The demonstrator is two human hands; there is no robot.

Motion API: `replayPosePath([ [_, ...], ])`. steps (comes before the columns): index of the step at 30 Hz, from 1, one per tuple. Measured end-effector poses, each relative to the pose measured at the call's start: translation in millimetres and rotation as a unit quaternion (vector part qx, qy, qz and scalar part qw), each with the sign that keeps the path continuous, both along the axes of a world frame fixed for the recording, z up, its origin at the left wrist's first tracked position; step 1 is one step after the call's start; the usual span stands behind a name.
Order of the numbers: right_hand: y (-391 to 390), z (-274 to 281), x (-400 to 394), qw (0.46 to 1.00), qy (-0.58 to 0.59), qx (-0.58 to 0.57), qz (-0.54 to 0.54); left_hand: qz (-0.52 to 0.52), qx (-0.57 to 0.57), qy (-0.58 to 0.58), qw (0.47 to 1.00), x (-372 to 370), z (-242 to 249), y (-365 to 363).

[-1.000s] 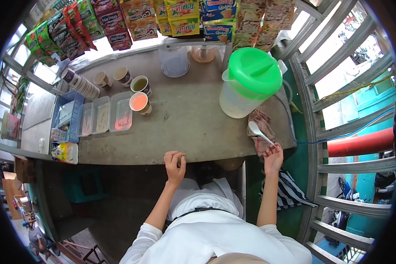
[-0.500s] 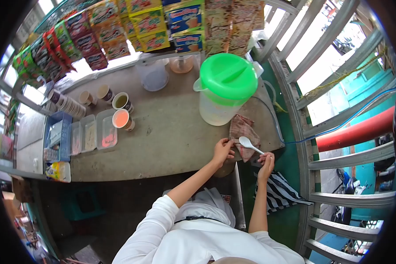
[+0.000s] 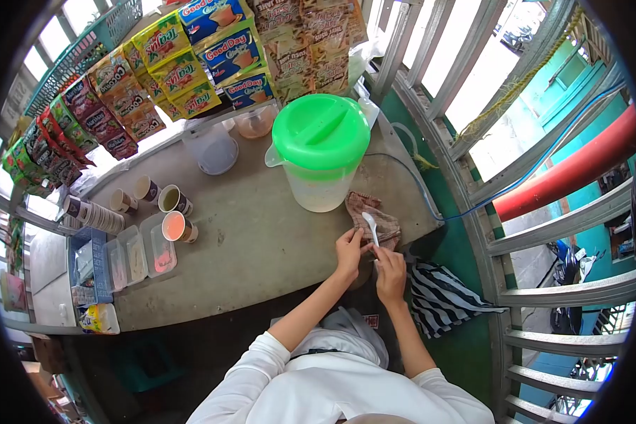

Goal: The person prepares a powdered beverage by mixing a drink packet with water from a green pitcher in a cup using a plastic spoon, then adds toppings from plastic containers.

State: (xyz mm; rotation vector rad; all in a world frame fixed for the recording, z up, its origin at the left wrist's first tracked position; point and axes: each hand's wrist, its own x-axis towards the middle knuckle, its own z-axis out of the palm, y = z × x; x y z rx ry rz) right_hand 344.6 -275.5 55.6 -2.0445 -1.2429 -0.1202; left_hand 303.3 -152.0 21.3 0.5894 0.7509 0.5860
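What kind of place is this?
Probably a small street drink stall: strips of drink sachets hang over the counter, paper cups of coloured liquid stand beside a stack of cups, and a large pitcher with a green lid sits near the hands.

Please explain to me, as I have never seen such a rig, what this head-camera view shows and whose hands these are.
There is no machine: these are a person's bare hands, seen from a camera worn on their head, looking forward and down. The right hand holds a white spoon over a checked cloth; the left hand is beside it. On the counter stand a green-lidded pitcher, paper cups, one with an orange-pink drink, and clear plastic boxes.
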Motion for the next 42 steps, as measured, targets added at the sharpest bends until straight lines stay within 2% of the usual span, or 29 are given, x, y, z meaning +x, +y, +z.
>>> replayPosePath([
  [4, -12, 1, -7, 1.0, -0.024, -0.005, -0.017, -0.02, -0.032, -0.034, 0.999, -1, 6, 3],
  [7, -15, 8, -10, 0.999, -0.035, 0.005, -0.017, 0.008, -0.044, -0.032, 0.998, 3, 1, 1],
  [13, -8, 7, -11, 0.999, -0.036, 0.006, -0.013, -0.037, -0.069, -0.065, 0.995, 4, -7, 3],
  [21, -26, 28, -16, 0.999, -0.043, -0.021, 0.007, -0.013, -0.185, -0.094, 0.978, 10, -13, 10],
  [25, -28, 36, -13, 0.995, -0.019, 0.098, -0.016, 0.008, -0.18, -0.097, 0.979, 8, -27, 12],
  [26, -24, 35, -13, 0.984, 0.087, 0.143, -0.062, 0.008, -0.177, -0.097, 0.979, 6, -27, 11],
  [28, -14, 33, -14, 0.917, 0.292, 0.225, -0.152, 0.006, -0.172, -0.098, 0.98, 4, -28, 8],
  [30, 0, 24, -3, 0.834, 0.445, 0.28, -0.164, 0.0, -0.174, -0.112, 0.978, 0, -24, 5],
  [32, 12, 6, 5, 0.718, 0.595, 0.323, -0.158, -0.012, -0.181, -0.133, 0.974, 0, -21, 3],
  [33, 17, -4, 6, 0.704, 0.612, 0.319, -0.17, -0.019, -0.187, -0.147, 0.971, 0, -21, 4],
  [37, 17, -22, 1, 0.74, 0.568, 0.301, -0.197, -0.04, -0.233, -0.183, 0.954, -2, -14, 6],
  [42, -4, -27, -2, 0.774, 0.519, 0.291, -0.218, -0.033, -0.231, -0.17, 0.958, 0, -8, 6],
])
